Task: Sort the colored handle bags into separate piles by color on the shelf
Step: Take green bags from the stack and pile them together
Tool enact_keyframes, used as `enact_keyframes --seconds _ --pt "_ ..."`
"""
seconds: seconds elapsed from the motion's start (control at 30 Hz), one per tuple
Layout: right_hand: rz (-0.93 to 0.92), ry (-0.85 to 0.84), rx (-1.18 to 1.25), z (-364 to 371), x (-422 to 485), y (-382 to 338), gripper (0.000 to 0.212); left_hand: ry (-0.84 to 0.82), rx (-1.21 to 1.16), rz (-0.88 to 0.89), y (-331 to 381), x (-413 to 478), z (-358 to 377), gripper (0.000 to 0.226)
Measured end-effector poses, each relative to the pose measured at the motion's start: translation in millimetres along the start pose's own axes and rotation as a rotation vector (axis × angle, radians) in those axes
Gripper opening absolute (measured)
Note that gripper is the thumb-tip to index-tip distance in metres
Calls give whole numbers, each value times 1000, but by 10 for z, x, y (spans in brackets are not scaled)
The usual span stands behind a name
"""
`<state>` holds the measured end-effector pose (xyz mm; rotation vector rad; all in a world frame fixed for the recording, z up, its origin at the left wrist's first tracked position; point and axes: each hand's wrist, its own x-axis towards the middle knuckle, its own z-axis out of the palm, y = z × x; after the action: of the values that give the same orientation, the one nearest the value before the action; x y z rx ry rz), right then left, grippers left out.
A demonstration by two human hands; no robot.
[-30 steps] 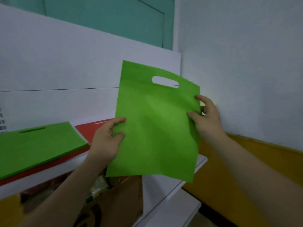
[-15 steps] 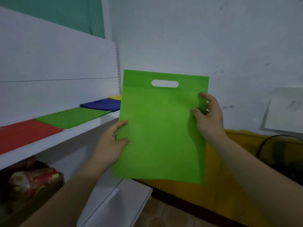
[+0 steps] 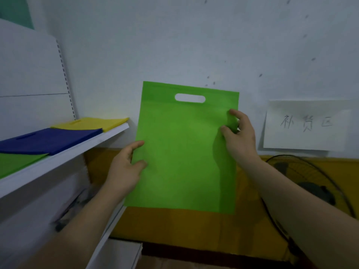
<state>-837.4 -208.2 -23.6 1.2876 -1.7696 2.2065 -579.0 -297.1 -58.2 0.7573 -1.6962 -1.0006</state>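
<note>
Green bag (image 3: pixel 180 152) held upright in air between 2 hands, handle cut-out on top. Left hand (image 3: pixel 126 169) pinches bag's left edge: thumb in front, most fingers hidden behind fabric. Right hand (image 3: pixel 240 136) pinches right edge higher up; fingers behind bag not visible. Shelf (image 3: pixel 64 158) left of left hand holds 3 piles: green pile (image 3: pixel 15 162) cut off by frame, blue pile (image 3: pixel 48 139), yellow pile (image 3: pixel 91 123) farthest. Right of right hand: paper sign (image 3: pixel 307 125), writing blurred; dark fan (image 3: pixel 310 181) below, partly out of frame.
</note>
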Motion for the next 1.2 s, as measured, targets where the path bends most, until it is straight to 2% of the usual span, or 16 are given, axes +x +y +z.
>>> enact_keyframes --seconds 0.23,0.53,0.8,0.93,1.2 --pt "4 61 -20 417 655 328 44 -43 -35 28 -314 950 138 51" --pt "30 12 8 960 1336 891 43 -3 23 0 -772 1757 277 50" --pt "16 -167 127 1643 2068 1427 41 192 85 -30 -970 2224 376 49" --pt "-16 -270 206 2055 2327 1565 42 334 282 -37 -934 2278 323 50" --pt "-4 -495 406 3038 2037 1328 43 594 445 -106 -800 1936 -277 49"
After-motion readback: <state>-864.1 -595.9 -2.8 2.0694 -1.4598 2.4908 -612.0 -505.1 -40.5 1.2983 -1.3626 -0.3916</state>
